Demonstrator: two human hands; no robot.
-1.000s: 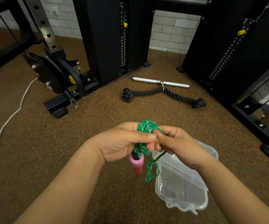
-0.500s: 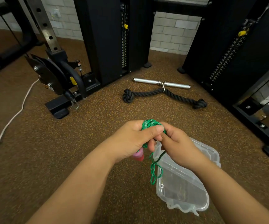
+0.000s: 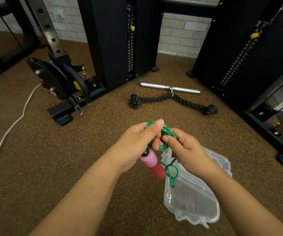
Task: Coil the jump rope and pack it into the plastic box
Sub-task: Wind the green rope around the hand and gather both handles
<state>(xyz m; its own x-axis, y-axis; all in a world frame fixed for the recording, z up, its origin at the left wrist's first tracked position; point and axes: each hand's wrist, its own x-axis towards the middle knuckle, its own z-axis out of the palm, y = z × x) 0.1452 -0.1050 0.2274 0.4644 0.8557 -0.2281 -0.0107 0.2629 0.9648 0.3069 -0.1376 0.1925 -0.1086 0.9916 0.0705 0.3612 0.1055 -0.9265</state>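
A green jump rope is wound into a small coil held between both hands above the floor. My left hand grips the coil with thumb on top and fingers through the loops. My right hand pinches the coil's right side. A pink and red handle hangs below my left hand. A loose end of green rope dangles over the clear plastic box, which lies open on the floor under my right forearm.
A black knotted rope attachment and a chrome bar lie on the speckled brown floor ahead. Black cable machine towers stand behind. A black plate-loaded machine base sits to the left, with a white cord trailing across the floor.
Both hands have lifted slightly and spread the coil open. The pink handle has swung out lower and is more visible. The dangling rope end is shorter.
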